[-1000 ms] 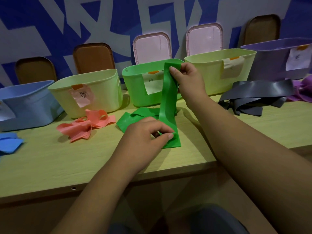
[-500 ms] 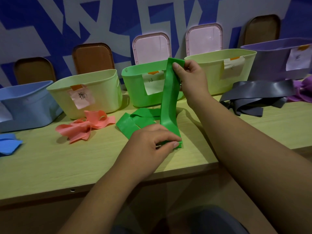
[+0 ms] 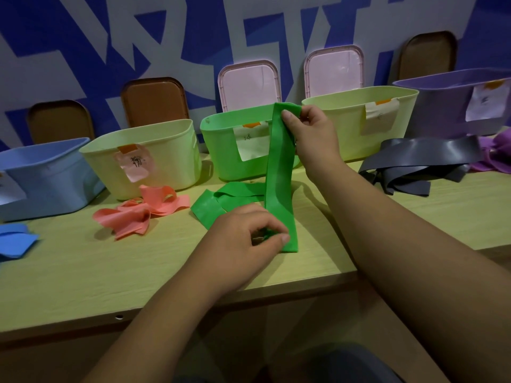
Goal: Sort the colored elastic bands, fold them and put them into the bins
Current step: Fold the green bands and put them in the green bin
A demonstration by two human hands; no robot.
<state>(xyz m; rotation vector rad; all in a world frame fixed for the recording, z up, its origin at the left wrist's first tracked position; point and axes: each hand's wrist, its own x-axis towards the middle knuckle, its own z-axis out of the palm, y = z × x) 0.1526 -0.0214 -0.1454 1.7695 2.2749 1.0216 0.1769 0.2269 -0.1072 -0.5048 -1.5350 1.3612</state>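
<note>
A green elastic band (image 3: 279, 172) is stretched upright between my hands, in front of the green bin (image 3: 221, 150). My right hand (image 3: 309, 134) pinches its top end level with the bin's rim. My left hand (image 3: 246, 241) pinches its bottom end down on the table. More green bands (image 3: 218, 203) lie flat behind my left hand. Pink bands (image 3: 143, 214) are heaped in front of a pale yellow bin (image 3: 166, 158). Grey bands (image 3: 420, 161) lie at the right, blue bands (image 3: 13, 239) at the far left.
A row of bins lines the back of the wooden table (image 3: 110, 272): blue bin (image 3: 49, 178), second pale yellow bin (image 3: 354, 128), purple bin (image 3: 448, 106). Purple bands (image 3: 495, 156) sit at the far right. Lids lean against the wall behind the bins.
My right hand has shifted a little right and up with the band's top end. My left hand has slid slightly toward me along the table, pulling the band straighter.
</note>
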